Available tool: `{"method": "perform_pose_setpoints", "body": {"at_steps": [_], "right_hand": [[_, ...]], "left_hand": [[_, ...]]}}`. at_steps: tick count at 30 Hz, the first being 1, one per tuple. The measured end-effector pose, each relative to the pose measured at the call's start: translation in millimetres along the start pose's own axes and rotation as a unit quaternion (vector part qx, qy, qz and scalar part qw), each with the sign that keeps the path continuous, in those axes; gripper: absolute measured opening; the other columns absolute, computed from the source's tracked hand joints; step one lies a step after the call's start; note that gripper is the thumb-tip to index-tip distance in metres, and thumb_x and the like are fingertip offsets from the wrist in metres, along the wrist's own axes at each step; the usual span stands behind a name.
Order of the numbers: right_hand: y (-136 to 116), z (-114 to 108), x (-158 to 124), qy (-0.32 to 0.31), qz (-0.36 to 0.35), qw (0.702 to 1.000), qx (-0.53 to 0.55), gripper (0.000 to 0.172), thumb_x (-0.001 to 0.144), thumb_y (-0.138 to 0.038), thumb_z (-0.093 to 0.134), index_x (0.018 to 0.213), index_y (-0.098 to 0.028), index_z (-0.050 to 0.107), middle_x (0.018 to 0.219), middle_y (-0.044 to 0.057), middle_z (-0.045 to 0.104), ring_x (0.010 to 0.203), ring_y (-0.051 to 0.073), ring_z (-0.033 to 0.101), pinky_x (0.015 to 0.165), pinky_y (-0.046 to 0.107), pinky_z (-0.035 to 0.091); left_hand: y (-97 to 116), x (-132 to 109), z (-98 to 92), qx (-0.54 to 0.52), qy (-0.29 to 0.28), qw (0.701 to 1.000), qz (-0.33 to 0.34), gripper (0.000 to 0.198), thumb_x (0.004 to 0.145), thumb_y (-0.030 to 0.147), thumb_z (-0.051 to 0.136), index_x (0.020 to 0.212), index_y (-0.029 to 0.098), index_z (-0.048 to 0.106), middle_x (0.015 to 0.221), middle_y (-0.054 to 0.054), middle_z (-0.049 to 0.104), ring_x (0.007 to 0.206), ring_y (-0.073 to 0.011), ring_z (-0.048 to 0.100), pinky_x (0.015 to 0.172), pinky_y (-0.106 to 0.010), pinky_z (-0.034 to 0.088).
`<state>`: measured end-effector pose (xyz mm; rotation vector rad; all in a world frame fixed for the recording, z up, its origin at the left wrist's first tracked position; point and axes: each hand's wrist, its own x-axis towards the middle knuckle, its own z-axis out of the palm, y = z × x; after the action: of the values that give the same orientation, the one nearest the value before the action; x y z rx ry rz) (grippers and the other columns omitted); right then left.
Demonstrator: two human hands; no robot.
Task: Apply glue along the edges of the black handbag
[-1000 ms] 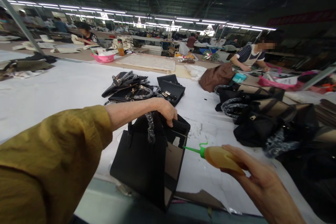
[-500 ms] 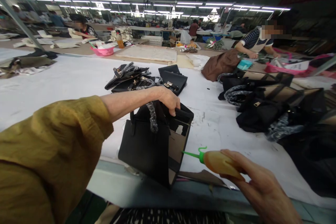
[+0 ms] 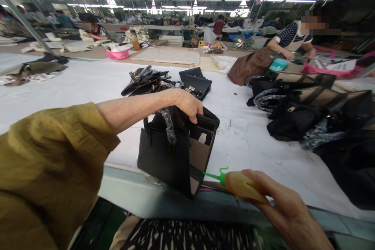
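A black handbag stands tilted at the table's near edge, its open side turned to the right and showing a brown-beige inside. My left hand grips the upper edge of the bag, fingers bent over it. One bag handle is wrapped in clear plastic. In my right hand is a squeeze bottle of amber liquid, with a green cap and a long thin green nozzle. The bottle lies on its side in my fingers, and the nozzle tip points left at the edge of the bag's open side.
Several black bag pieces with plastic-wrapped handles lie behind the handbag on the white-covered table. Black bags are heaped along the right. Across the table a person in a striped sleeve works near a brown bag and a pink basket.
The nozzle tip has moved down along the edge of the bag's open side. The view has shifted slightly. My left hand keeps its hold on the handbag.
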<state>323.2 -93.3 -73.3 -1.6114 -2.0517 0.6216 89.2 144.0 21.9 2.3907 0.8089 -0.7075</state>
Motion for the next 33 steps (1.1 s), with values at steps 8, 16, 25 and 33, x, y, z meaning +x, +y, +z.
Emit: {"method": "perform_pose_setpoints", "body": {"at_steps": [8,16,25,33], "right_hand": [[-4,-3,15,0.09,0.022,0.996,0.012,0.031,0.081,-0.039,0.055,0.108,-0.023,0.06,0.1,0.005,0.069,0.087,0.024,0.065,0.072,0.03,0.052],[4,6,48,0.148,0.021,0.989,-0.008,0.032,0.082,-0.042,0.056,0.107,-0.022,0.059,0.1,0.007,0.069,0.088,0.026,0.064,0.073,0.034,0.051],[13,13,44,0.144,0.027,0.989,-0.012,0.034,0.082,-0.041,0.057,0.11,-0.023,0.058,0.103,0.005,0.068,0.09,0.025,0.063,0.075,0.033,0.05],[24,17,47,0.139,0.046,0.989,0.0,0.034,0.084,-0.042,0.055,0.109,-0.02,0.056,0.105,0.008,0.066,0.091,0.024,0.062,0.079,0.033,0.048]], "left_hand": [[29,-49,-13.0,0.08,0.094,0.991,-0.044,0.027,0.073,0.025,0.055,0.097,0.021,0.066,0.074,0.003,0.063,0.073,-0.0144,0.055,0.068,-0.022,0.038],[40,-75,2.8,0.13,0.204,0.968,-0.068,0.019,0.078,0.019,0.05,0.093,0.02,0.062,0.078,-0.001,0.063,0.068,-0.0146,0.057,0.057,-0.023,0.037],[31,-63,50.8,0.107,0.26,0.954,-0.101,0.021,0.084,0.028,0.041,0.095,0.02,0.057,0.079,-0.006,0.065,0.069,-0.0195,0.062,0.055,-0.026,0.041],[36,-57,80.0,0.096,0.26,0.956,-0.096,0.02,0.086,0.032,0.043,0.097,0.021,0.055,0.079,-0.006,0.065,0.071,-0.0233,0.065,0.054,-0.028,0.044]]}}
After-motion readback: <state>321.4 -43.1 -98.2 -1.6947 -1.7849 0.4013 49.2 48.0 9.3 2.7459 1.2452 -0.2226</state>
